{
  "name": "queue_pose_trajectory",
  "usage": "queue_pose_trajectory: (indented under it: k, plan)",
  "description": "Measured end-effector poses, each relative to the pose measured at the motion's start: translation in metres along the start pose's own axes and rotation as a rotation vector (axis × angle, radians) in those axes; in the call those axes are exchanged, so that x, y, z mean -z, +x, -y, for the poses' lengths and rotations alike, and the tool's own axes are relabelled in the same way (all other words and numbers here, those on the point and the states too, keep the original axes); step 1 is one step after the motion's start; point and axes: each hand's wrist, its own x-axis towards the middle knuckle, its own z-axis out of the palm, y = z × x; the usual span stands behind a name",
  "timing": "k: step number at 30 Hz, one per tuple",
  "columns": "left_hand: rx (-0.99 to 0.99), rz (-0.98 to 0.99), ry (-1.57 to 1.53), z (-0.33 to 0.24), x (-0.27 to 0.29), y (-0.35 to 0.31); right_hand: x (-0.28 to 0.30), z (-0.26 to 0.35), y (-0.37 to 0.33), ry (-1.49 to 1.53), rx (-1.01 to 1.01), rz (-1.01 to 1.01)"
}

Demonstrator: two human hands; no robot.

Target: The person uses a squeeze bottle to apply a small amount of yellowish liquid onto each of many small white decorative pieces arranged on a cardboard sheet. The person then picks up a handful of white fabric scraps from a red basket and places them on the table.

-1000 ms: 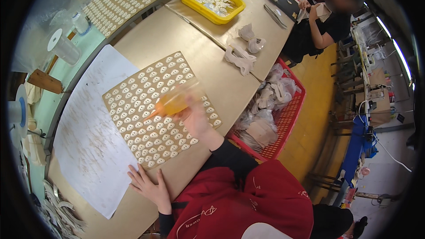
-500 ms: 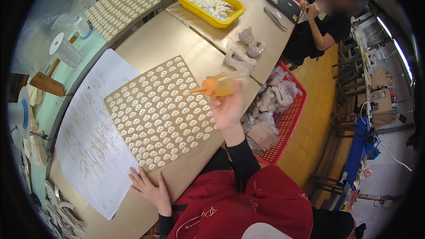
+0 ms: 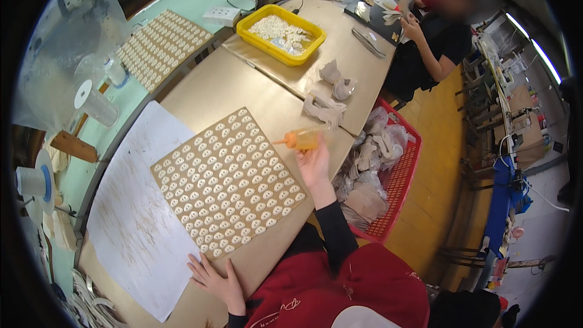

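Observation:
My right hand point(image 3: 314, 167) is closed around a clear squeeze bottle point(image 3: 306, 140) of amber liquid. The bottle lies nearly level, its orange nozzle pointing left beside the right edge of a brown board point(image 3: 244, 110). Rows of small white rounded pieces point(image 3: 228, 180) with dark spots cover that board. My left hand point(image 3: 217, 282) rests flat with fingers spread, by the board's near corner and the edge of a large white sheet point(image 3: 124, 200). Brown streaks mark this sheet, which lies partly along the board's left side.
Beyond the board stands a yellow tray point(image 3: 243, 27) of white pieces. Bundled pale strips point(image 3: 325, 108) lie on the table. A red basket point(image 3: 398, 191) of bagged material sits at right, a similar board point(image 3: 163, 48) at far left. A co-worker point(image 3: 428, 48) sits at the far right.
The view has tilted, so the scene sits lower. My right hand has drawn the bottle slightly right, off the board's edge. My left hand stays flat near the corner.

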Motion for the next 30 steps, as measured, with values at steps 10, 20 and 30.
queue_pose_trajectory:
  k: [10,20,30]
  plan:
    - [0.017,0.013,0.011,-0.004,0.001,0.0,0.017,-0.007,0.0,-0.005,-0.052,0.012]
    - [-0.005,-0.019,0.015,0.001,-0.008,-0.001,0.023,-0.008,0.006,0.023,-0.055,0.012]
    - [-0.038,-0.111,0.122,0.019,-0.028,0.001,0.022,-0.007,0.007,0.07,-0.084,-0.025]
